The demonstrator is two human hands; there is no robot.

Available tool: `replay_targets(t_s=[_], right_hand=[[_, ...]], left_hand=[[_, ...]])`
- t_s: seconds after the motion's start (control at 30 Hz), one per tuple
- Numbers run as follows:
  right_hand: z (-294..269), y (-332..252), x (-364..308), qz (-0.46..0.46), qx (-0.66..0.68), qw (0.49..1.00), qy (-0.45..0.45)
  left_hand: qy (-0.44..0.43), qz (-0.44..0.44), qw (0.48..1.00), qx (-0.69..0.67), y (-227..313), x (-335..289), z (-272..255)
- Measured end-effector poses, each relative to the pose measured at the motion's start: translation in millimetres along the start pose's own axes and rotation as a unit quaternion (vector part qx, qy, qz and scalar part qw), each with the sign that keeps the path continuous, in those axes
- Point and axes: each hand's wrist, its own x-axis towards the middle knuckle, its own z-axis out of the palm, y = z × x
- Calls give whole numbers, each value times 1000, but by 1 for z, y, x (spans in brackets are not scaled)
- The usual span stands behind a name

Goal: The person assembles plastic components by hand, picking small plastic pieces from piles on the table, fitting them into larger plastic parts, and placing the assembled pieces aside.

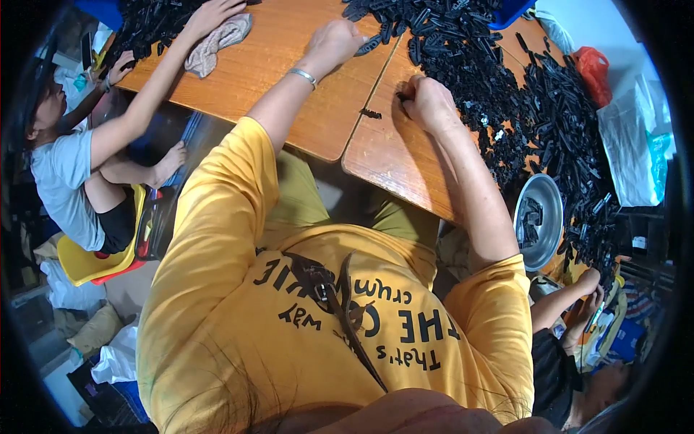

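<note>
My left hand (334, 49), with a metal bangle at its wrist, is closed over the wooden table (289, 87). At its fingertips is a long black slotted plastic piece (369, 45), which it seems to pinch near the loose pile's edge. My right hand (431, 103) is also closed, thumb and finger pressed on a small dark piece (402, 96), mostly hidden. Between the hands and nearer to me, a small black toothed strip (371, 113) lies alone on the wood. The pile of black plastic pieces (452, 50) spreads just beyond and right of my right hand.
A metal bowl (555, 249) with black pieces stands at the right. A crumpled cloth (218, 45) lies at the left, beside another person's arm (141, 119). A second person's arm (560, 300) reaches in at lower right. A red bag (593, 76) sits beyond the heap.
</note>
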Motion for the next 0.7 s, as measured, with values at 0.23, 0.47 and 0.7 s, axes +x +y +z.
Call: replay_targets(t_s=[0.23,0.47,0.7], right_hand=[[5,-6,-8,-52,7,998,27],[9,5,-12,-31,150,988,29],[4,-12,-21,-21,278,948,156]], left_hand=[[54,88,994,39,7,-13,11],[51,148,987,34,15,-28,17],[-111,1,889,-445,11,-45,24]])
